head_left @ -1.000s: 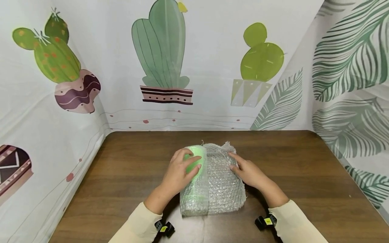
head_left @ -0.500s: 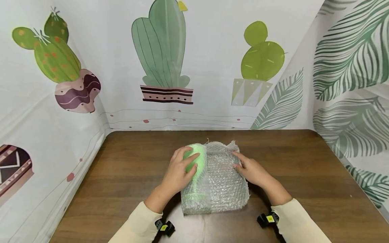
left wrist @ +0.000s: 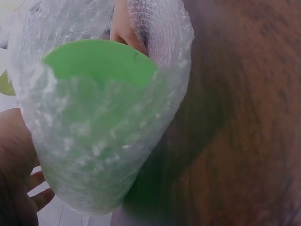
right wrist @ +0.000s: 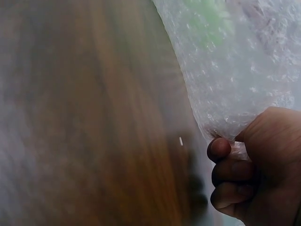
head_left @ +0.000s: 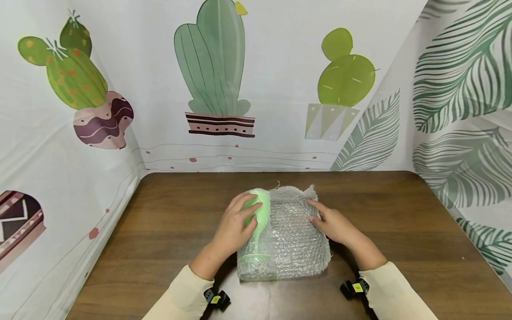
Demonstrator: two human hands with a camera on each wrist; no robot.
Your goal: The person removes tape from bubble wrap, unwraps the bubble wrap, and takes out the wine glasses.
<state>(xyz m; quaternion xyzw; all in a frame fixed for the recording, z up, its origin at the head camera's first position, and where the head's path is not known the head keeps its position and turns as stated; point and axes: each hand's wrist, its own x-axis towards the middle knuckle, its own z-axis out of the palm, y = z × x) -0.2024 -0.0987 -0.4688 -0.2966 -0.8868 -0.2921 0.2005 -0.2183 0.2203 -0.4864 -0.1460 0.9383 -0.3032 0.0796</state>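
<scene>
A green goblet-shaped thing [head_left: 262, 213] lies on its side, rolled in clear bubble wrap [head_left: 298, 240]; its wide part points to the table's far side. In the left wrist view, its round green end [left wrist: 101, 61] shows inside the mouth of the roll. My left hand [head_left: 234, 224] holds the roll from the left, fingers curved over the wide part and thumb on its right side. At the wrap's right edge, my right hand [head_left: 334, 224] pinches the sheet between thumb and curled index finger, as the right wrist view shows.
The wrap lies on a brown wooden table [head_left: 180, 209] with rounded far corners. A white cloth [head_left: 280, 153] printed with cacti and leaves hangs behind and at the sides. Black wrist cameras [head_left: 218, 300] are strapped below both hands.
My right hand has shifted slightly right with the wrap's edge, and the flat part of the sheet stretches wider. My left hand stays about where it was on the roll.
</scene>
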